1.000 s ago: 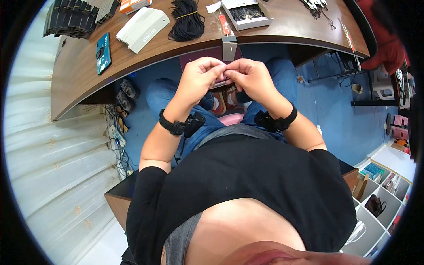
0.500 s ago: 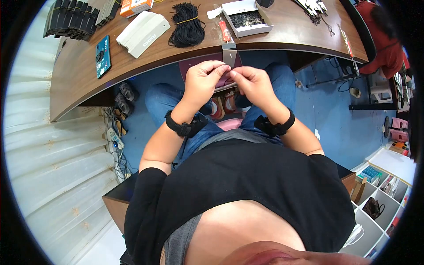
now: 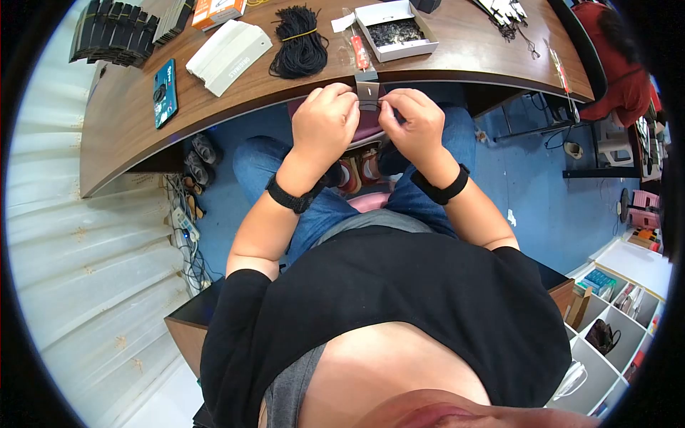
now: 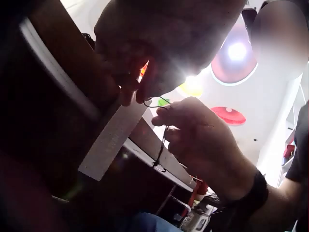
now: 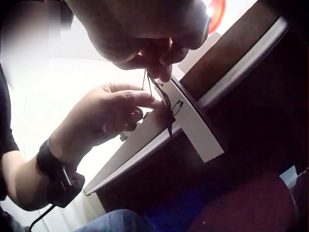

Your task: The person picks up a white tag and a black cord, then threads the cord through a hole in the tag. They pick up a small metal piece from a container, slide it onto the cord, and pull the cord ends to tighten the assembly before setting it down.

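Note:
In the head view the left hand (image 3: 321,125) and right hand (image 3: 416,127) are held up side by side before the desk edge, a small gap between their fingertips. Thin black cord (image 4: 165,140) runs between them in the left wrist view, where the right hand (image 4: 207,137) pinches it. The left hand (image 5: 104,116) pinches a strand of the cord (image 5: 166,99) in the right wrist view, and a knotted, looped part hangs below the fingers. Behind the hands a pale grey strip (image 3: 368,93) juts down from the desk edge.
The wooden desk (image 3: 264,82) holds a bundle of black cords (image 3: 300,43), an open white box (image 3: 396,32) of small dark pieces, a white case (image 3: 228,57), a phone (image 3: 165,93) and a red-handled tool (image 3: 359,53). Another person (image 3: 621,71) sits at right.
The fingertips, close together or touching before, have moved apart, the left hand to the left and the right hand slightly to the right. The grey strip shows more fully between them.

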Available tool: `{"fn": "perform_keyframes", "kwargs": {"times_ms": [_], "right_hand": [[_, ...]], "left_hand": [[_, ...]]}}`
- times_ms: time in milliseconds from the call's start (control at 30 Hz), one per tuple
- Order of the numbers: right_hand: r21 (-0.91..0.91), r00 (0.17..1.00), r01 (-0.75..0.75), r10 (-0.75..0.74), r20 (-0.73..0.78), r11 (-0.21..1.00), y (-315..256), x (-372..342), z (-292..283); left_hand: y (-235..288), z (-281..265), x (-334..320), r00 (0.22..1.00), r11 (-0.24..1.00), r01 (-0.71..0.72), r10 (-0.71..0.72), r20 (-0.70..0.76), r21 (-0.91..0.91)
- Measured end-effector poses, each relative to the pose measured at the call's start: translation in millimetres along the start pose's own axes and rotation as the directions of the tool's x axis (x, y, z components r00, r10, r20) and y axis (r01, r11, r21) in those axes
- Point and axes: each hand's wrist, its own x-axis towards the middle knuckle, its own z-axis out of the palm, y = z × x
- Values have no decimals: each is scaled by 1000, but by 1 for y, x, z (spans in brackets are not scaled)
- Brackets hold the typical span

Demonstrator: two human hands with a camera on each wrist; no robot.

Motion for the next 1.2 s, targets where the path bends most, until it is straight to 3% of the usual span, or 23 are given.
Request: {"fn": "perform_keyframes", "kwargs": {"times_ms": [67, 167, 233, 300, 367, 400, 500, 533, 567, 600, 633, 767, 800, 1000, 1100, 1200], "right_hand": [[14, 998, -52, 52, 21, 999, 1, 2, -1], [32, 981, -174, 171, 92, 984, 3, 3, -3], [11, 956, -260, 255, 146, 966, 13, -4, 5], [8, 905, -344, 329, 271, 939, 18, -16, 7], [261, 743, -632, 477, 469, 729, 22, -30, 14], [364, 603, -791, 527, 599, 492, 19, -28, 13], [382, 401, -913, 478, 782, 140, 28, -25, 12], [288, 416, -904, 502, 758, 315, 27, -21, 11], [232, 637, -727, 509, 579, 646, 24, -20, 8], [84, 827, -467, 401, 394, 880, 11, -12, 1], [-131, 951, -170, 198, 236, 977, 1, -5, -3], [-110, 989, 140, -134, 60, 984, -1, 7, 2], [-130, 979, 182, -167, 117, 975, 3, 6, 3], [-97, 992, 128, -126, 27, 987, -2, 8, 9], [-171, 981, 177, -161, 108, 969, -1, 8, 7], [-159, 978, 203, -191, 88, 966, -2, 8, 4]], "left_hand": [[-3, -3, 2, 1000, 998, -20, 20, -14, 52], [-11, 0, 5, 999, 997, -41, 39, -31, -68], [-20, 11, -3, 978, 936, 189, -151, 145, -298], [-28, 24, -13, 928, 787, 363, -259, 267, -498], [-27, 38, -20, 889, 575, 457, -313, 333, -679], [-23, 41, -21, 873, 491, 485, -328, 362, -724], [-18, 53, -25, 796, 251, 569, -405, 449, -783], [-16, 54, -25, 829, 333, 522, -414, 375, -785], [-16, 54, -25, 843, 395, 506, -414, 344, -767], [-16, 53, -25, 856, 455, 489, -412, 310, -744], [-16, 53, -25, 869, 513, 472, -409, 279, -717], [-16, 47, -26, 850, 546, 509, -443, 287, -665], [-16, 49, -27, 847, 529, 512, -443, 295, -677], [-16, 52, -27, 850, 524, 500, -449, 276, -689], [-18, 57, -29, 845, 497, 500, -460, 273, -709], [-16, 56, -28, 848, 492, 494, -456, 272, -717]]}}
